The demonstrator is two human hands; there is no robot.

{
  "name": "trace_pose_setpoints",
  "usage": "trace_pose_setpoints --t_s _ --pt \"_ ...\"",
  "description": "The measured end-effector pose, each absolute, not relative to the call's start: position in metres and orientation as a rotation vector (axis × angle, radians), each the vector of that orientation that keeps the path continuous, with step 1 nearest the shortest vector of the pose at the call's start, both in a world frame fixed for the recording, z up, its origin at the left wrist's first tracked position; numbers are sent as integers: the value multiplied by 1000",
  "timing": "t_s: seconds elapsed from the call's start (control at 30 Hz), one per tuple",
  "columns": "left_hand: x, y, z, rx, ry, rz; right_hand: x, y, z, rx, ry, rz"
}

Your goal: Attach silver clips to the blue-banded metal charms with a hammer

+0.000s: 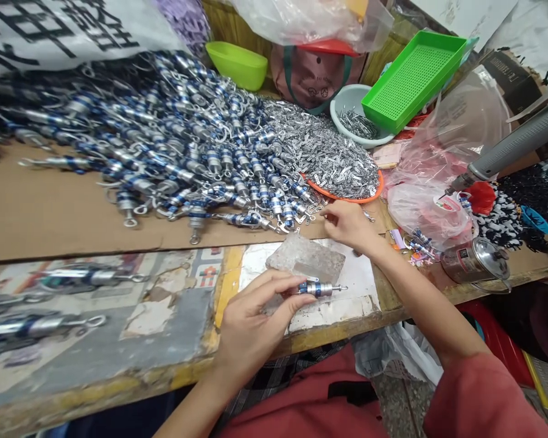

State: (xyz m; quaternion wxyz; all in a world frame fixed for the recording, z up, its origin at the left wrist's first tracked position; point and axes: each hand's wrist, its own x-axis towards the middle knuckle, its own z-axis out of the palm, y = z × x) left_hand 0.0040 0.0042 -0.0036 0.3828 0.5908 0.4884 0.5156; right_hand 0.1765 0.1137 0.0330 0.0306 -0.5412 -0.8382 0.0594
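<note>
Pinched between the fingers of my left hand (260, 304) is a blue and silver metal piece (320, 289) with a small loop at its right end, over the near side of a grey stone block (305, 257). My right hand (349, 225) is beyond the block, near the orange-rimmed basket, its thumb and index finger drawn together; whatever they hold, if anything, is too small to name. A large heap of similar blue and silver pieces (196, 140) lies to the left. Small flat metal tabs (333, 161) are piled in the orange-rimmed basket (378, 190).
A pale bowl (335, 115) of metal pins stands behind the basket, under a green perforated tray (415, 79). A grey power tool (516, 143) hangs at the right above plastic bags (429, 207). A metal mug (470, 261) stands near the right table edge.
</note>
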Motion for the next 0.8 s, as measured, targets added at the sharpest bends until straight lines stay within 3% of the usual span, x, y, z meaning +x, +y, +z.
trace_pose_setpoints --t_s 0.17,0.43,0.53,0.8 --pt "5 3 -9 1362 1259 1365 173 53 44 -1281 -1917 943" --pt "2 6 0 1505 1156 1417 163 22 40 -1028 -1810 1026" --pt "2 5 9 1403 1105 1397 167 19 38 -990 -1872 931" --pt "-5 5 23 1263 1067 1226 189 9 43 -599 -2416 119"
